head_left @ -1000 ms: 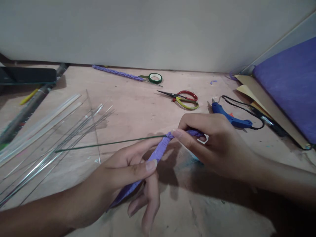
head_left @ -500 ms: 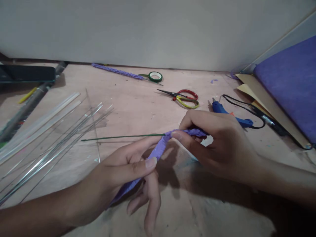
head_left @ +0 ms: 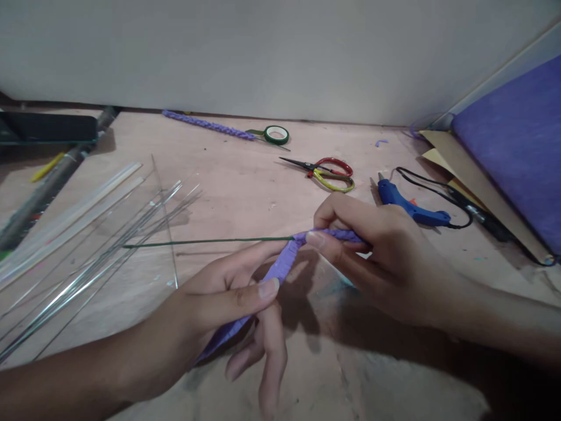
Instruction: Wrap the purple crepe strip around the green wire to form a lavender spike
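Observation:
A purple crepe paper strip (head_left: 280, 268) runs slantwise through my left hand (head_left: 232, 304), pinched between the thumb and fingers. Its upper end meets a thin green-wrapped wire (head_left: 210, 240), which points left above my left hand. Around the wire's right part the purple paper is wound into a ruffled sleeve (head_left: 344, 234). My right hand (head_left: 377, 251) grips that wrapped part between thumb and index finger, just right of where strip and wire join. The strip's lower end passes behind my left wrist.
Scissors (head_left: 331, 173) lie beyond my hands, with green tape (head_left: 276, 135) and a finished-looking purple stem (head_left: 205, 124) farther back. A blue glue gun (head_left: 409, 204) and purple paper (head_left: 512, 134) are at right. Bare wires (head_left: 105, 257) and glue sticks (head_left: 87, 216) spread at left.
The green wire's free tip reaches farther left, and its angle has turned slightly. My right fingers have shifted a little on the wrapped part; my left hand keeps nearly the same place.

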{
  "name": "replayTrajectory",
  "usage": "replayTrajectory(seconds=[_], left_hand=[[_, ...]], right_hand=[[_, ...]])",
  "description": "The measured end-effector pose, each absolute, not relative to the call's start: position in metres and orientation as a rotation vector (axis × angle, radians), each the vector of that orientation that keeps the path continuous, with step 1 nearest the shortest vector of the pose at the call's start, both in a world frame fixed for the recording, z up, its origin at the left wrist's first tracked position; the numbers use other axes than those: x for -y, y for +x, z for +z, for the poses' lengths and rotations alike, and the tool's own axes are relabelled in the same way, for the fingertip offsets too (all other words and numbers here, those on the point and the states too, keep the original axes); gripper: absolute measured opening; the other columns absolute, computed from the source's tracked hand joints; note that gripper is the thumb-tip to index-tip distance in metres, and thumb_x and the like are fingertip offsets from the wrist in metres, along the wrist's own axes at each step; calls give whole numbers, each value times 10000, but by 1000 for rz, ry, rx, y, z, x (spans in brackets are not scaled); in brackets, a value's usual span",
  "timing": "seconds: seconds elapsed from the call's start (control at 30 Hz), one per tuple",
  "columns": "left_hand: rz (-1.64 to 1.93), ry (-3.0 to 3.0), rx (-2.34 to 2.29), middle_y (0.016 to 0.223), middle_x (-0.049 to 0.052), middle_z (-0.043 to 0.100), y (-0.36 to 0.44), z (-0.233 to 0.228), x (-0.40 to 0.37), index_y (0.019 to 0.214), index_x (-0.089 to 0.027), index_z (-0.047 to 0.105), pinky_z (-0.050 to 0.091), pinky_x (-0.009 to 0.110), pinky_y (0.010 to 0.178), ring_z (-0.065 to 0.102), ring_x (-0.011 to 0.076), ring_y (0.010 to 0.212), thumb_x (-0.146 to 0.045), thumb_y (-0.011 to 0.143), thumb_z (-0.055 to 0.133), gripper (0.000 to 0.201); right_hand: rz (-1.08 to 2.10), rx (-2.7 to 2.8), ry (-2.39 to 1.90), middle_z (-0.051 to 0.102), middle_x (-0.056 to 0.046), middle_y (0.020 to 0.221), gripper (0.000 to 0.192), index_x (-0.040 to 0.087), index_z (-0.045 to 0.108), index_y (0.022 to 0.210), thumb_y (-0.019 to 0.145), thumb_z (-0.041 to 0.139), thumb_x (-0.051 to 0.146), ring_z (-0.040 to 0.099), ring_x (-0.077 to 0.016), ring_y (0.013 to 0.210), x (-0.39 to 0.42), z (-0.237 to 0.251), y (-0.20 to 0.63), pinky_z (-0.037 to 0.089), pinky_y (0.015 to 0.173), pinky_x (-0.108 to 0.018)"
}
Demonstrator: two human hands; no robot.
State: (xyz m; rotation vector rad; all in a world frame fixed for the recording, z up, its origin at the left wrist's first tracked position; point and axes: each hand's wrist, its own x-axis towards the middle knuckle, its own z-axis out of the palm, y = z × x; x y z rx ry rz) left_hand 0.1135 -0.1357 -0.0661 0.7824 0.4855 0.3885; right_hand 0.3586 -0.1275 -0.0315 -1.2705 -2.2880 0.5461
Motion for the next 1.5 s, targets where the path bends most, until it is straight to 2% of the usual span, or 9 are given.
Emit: replayTrajectory(seconds=[0.13, 0.27, 0.4, 0.5, 0.67, 0.9, 1.37, 1.5], left_hand=[[388, 787, -486, 652, 54, 785, 113, -67, 136, 1742, -206, 314, 343, 168, 423, 425, 111, 415, -407, 1144, 509, 661], [387, 773, -489, 650, 54, 783, 113, -66, 136, 1742, -205, 326, 348, 166, 434, 428, 110, 426, -392, 1144, 514, 654], [384, 774, -508, 650, 58, 783, 113, -63, 136, 1705, -211, 420, 349, 168, 437, 429, 107, 426, -391, 1141, 518, 600], [376, 797, -511, 641, 58, 770, 113, -62, 135, 1670, -196, 477, 330, 168, 424, 411, 106, 421, -409, 1136, 519, 577], [386, 792, -493, 643, 66, 765, 113, -63, 133, 1671, -148, 451, 329, 176, 415, 409, 111, 414, -411, 1138, 511, 597], [406, 785, -467, 637, 55, 763, 115, -64, 134, 1723, -146, 306, 320, 173, 403, 402, 113, 406, -406, 1142, 513, 669], [414, 743, -460, 650, 53, 776, 114, -64, 134, 1709, -188, 356, 321, 150, 423, 414, 102, 430, -390, 1149, 512, 616], [410, 753, -455, 672, 63, 788, 115, -64, 134, 1703, -190, 376, 325, 158, 422, 418, 108, 437, -392, 1139, 529, 618]], right_hand=[[626, 2307, -1220, 518, 38, 659, 332, 212, 559, 806, 1128, 499, 270, 484, -122, 591, 127, -30, 360, 334, 600, -325], [587, 2262, -1193, 446, 51, 636, 395, 226, 492, 754, 1146, 474, 261, 441, -117, 569, 127, -32, 360, 326, 599, -330], [493, 2264, -1217, 443, 67, 615, 346, 208, 553, 774, 1117, 528, 249, 414, -98, 529, 126, -34, 358, 316, 562, -314], [458, 2247, -1237, 512, 68, 628, 275, 177, 633, 835, 1096, 570, 240, 420, -79, 518, 126, -35, 357, 326, 543, -287], [409, 2236, -1245, 603, 50, 670, 226, 165, 673, 882, 1081, 608, 248, 475, -74, 539, 127, -36, 355, 348, 539, -255], [401, 2250, -1288, 570, 53, 657, 171, 189, 650, 911, 1065, 622, 260, 478, -94, 522, 128, -35, 356, 358, 535, -255], [428, 2292, -1305, 565, 49, 672, 111, 198, 601, 949, 1055, 594, 232, 479, -108, 531, 129, -32, 355, 355, 539, -270], [458, 2384, -1272, 605, -6, 742, 230, 216, 550, 840, 1068, 524, 223, 530, -142, 612, 127, -32, 356, 359, 590, -312]])
